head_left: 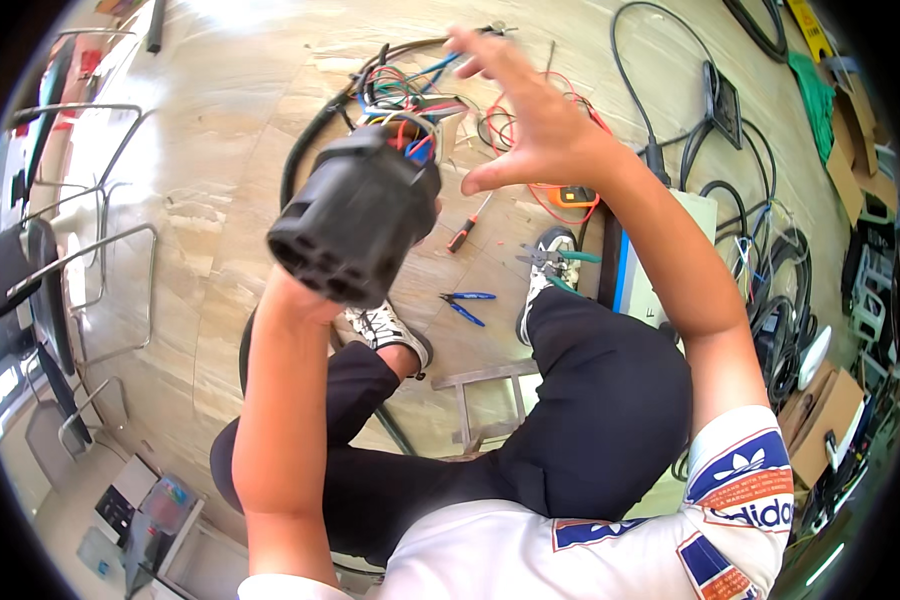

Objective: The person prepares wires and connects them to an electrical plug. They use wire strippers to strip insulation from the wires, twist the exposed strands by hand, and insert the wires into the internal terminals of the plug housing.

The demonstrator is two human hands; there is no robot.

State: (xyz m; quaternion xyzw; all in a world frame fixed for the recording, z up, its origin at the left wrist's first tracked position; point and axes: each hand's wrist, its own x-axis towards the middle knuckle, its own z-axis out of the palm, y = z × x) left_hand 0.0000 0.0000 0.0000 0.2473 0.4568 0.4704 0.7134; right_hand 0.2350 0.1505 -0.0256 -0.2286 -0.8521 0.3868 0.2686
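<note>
Raised close to me, a thick black cylindrical multi-hole plug [358, 215] has its holed face turned toward me. My left hand [308, 298] grips it from behind and below, with most of the fingers hidden. Red, yellow, white and blue wires [418, 145] come out of its far end. To the right of the plug, my right hand [545, 125] is open and holds nothing, thumb and fingers spread apart. Beyond both hands, a tangle of coloured wires [400, 88] and a black cable lie on the floor.
A red-and-black screwdriver [462, 232], blue-handled pliers [467, 297], green-handled pliers [562, 258] and an orange multimeter [573, 196] lie around my feet. Metal-framed chairs [110, 240] stand left. Coiled black cables [785, 270] and cardboard boxes [828, 425] are on the right.
</note>
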